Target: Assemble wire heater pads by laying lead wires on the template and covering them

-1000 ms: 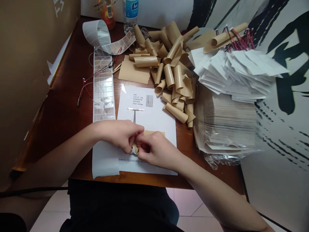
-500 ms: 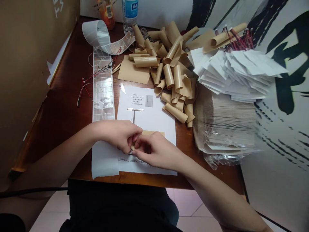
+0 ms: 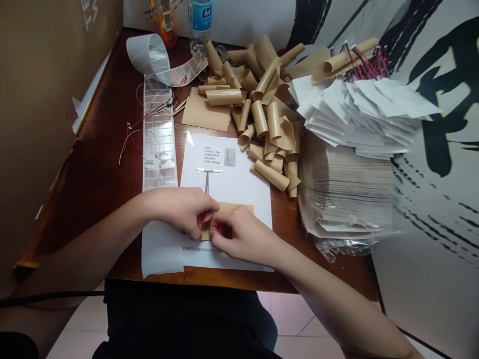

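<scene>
Paper piece (image 3: 236, 206) lies under curled fingers (image 3: 208, 203) of left hand (image 3: 183, 208) and right hand (image 3: 245, 233), probably for steadying (pinch hidden, can't tell).

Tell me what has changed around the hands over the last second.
The curled lower-left part of the straight-edged brown paper piece now lies flatter between the hands. The bare right hand went left toward the bare left hand, then back right; whether its grip has let go is hidden. The left hand, white printed sheet and heap of rolled brown papers stayed put.
</scene>
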The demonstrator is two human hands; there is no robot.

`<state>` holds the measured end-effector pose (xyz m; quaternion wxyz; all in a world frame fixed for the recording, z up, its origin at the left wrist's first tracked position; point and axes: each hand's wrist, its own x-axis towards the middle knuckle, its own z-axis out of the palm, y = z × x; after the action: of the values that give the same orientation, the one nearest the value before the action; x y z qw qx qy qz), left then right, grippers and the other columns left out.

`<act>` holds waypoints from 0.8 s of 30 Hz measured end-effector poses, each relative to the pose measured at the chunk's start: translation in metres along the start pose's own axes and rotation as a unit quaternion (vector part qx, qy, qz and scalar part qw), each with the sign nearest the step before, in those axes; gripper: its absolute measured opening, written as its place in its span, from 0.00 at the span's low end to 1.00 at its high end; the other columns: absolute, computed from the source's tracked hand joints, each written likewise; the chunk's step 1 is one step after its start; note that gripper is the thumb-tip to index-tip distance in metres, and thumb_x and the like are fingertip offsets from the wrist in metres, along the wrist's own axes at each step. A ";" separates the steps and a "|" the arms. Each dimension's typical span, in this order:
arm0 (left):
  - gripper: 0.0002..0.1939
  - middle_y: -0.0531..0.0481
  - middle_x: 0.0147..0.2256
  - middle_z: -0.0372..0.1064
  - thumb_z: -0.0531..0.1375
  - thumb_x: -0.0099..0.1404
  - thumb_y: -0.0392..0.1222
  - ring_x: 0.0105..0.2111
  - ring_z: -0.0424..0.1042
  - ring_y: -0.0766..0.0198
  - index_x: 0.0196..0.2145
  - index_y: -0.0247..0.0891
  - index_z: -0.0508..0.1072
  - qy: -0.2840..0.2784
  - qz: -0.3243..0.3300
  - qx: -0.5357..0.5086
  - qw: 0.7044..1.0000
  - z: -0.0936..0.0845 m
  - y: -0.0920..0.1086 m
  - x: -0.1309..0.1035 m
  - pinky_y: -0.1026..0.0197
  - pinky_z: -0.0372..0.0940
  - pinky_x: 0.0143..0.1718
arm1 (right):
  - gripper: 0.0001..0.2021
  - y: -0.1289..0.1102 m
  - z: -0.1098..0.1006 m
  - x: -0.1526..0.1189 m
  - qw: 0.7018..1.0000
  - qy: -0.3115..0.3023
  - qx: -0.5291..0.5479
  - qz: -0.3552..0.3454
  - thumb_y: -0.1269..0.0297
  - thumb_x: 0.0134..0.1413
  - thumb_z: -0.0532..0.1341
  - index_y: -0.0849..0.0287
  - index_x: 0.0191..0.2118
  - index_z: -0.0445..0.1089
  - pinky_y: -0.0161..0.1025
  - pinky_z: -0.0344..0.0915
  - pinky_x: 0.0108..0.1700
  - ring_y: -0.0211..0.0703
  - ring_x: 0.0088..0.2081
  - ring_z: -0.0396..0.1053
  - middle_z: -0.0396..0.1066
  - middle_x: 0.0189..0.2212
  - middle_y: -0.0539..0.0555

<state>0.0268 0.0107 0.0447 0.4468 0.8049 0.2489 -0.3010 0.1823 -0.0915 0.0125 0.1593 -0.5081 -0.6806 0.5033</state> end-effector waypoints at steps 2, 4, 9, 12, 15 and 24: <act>0.10 0.56 0.25 0.67 0.63 0.48 0.36 0.25 0.65 0.66 0.28 0.40 0.65 -0.005 -0.004 0.002 1.000 0.000 0.000 0.000 0.64 0.55 0.24 | 0.06 -0.001 -0.001 0.000 1.000 -0.013 0.005 -0.001 0.77 0.49 0.60 0.60 0.26 0.68 0.32 0.56 0.28 0.31 0.23 0.61 0.66 0.20 0.44; 0.09 0.56 0.26 0.68 0.63 0.49 0.37 0.26 0.66 0.66 0.29 0.40 0.67 -0.003 0.002 0.001 1.000 0.000 -0.002 -0.001 0.64 0.56 0.25 | 0.03 -0.001 -0.001 -0.001 1.000 -0.026 0.011 -0.002 0.72 0.53 0.62 0.60 0.30 0.70 0.32 0.58 0.29 0.33 0.24 0.63 0.69 0.22 0.45; 0.08 0.56 0.28 0.69 0.63 0.51 0.37 0.27 0.66 0.66 0.29 0.40 0.68 0.000 0.008 -0.005 1.000 -0.002 -0.004 -0.002 0.64 0.56 0.26 | 0.02 0.000 0.001 0.000 0.999 -0.039 -0.017 -0.004 0.68 0.55 0.64 0.60 0.36 0.73 0.34 0.58 0.31 0.35 0.27 0.66 0.73 0.28 0.48; 0.08 0.56 0.29 0.69 0.63 0.51 0.36 0.28 0.66 0.66 0.30 0.40 0.68 0.000 0.009 0.003 1.000 -0.003 -0.004 -0.003 0.64 0.55 0.26 | 0.02 0.001 0.003 0.000 0.998 -0.035 -0.045 -0.015 0.72 0.55 0.64 0.60 0.35 0.71 0.34 0.56 0.30 0.34 0.25 0.65 0.72 0.26 0.47; 0.09 0.56 0.29 0.67 0.63 0.51 0.35 0.27 0.64 0.66 0.30 0.40 0.67 0.004 0.009 0.016 1.000 -0.004 -0.005 -0.003 0.64 0.53 0.25 | 0.04 0.002 0.008 -0.001 0.995 -0.019 -0.088 -0.032 0.70 0.55 0.65 0.60 0.35 0.69 0.34 0.54 0.30 0.34 0.25 0.62 0.69 0.24 0.46; 0.11 0.59 0.25 0.61 0.63 0.51 0.32 0.25 0.60 0.69 0.29 0.40 0.63 -0.009 0.035 -0.012 0.999 -0.008 -0.007 -0.002 0.64 0.52 0.25 | 0.06 0.009 0.023 -0.003 0.970 0.023 -0.227 -0.085 0.64 0.60 0.58 0.62 0.36 0.69 0.36 0.49 0.28 0.36 0.24 0.59 0.70 0.26 0.51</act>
<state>0.0229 0.0212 0.0454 0.4690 0.8048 0.2205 -0.2892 0.1712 -0.1065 -0.0042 0.0979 -0.4827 -0.8138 0.3083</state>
